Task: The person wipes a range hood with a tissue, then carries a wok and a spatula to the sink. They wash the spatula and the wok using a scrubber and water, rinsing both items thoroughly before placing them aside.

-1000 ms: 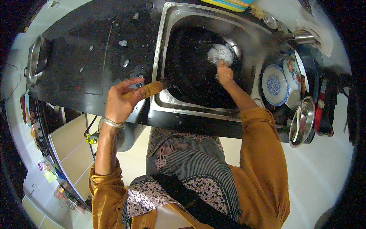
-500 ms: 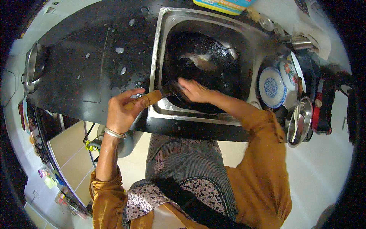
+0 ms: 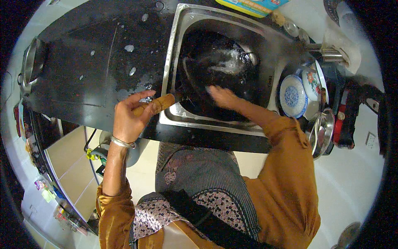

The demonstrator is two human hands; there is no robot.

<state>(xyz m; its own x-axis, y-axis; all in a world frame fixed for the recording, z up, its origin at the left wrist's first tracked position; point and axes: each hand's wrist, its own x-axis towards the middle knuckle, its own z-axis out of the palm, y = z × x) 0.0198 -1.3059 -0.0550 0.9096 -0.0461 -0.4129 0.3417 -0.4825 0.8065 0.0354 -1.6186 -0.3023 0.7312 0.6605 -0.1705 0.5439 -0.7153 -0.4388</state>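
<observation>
- Sink: contains a black wok, with foamy water inside it.
- Wooden handle: extends from the wok over the sink's left rim, its end pointing away from the sink toward the person's left; long axis slants.
- Left hand, beside the sink: thumb and fingers closed around the handle, some fingers partly extended.
- Right hand, within the sink, over the wok: blurred, fingers reaching forward; I cannot tell its grasp.
- Right of the sink: blue-and-white dish, flowered bowl, and metal bowl with a pale utensil.
</observation>
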